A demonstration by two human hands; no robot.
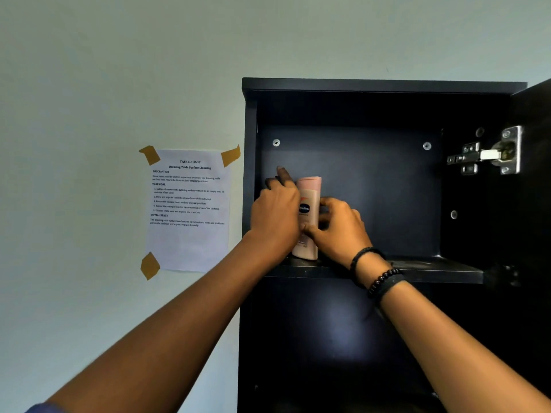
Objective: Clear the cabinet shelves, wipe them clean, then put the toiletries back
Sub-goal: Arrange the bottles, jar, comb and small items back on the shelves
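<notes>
A pale pink lotion bottle (pixel 309 201) stands upright at the left end of the upper shelf (pixel 417 268) of a black wall cabinet (pixel 372 86). My left hand (pixel 275 211) lies against the bottle's left side, two fingers stretched up toward the cabinet's back panel. My right hand (pixel 338 225) grips the bottle's lower right part, thumb across its front and fingers curled behind. The rest of this shelf shows nothing on it.
The cabinet door (pixel 536 174) hangs open at the right on a metal hinge (pixel 489 153). Below the shelf, a dark lower compartment (pixel 328 338) shows no items. A printed task sheet (pixel 187 210) is taped to the wall left of the cabinet.
</notes>
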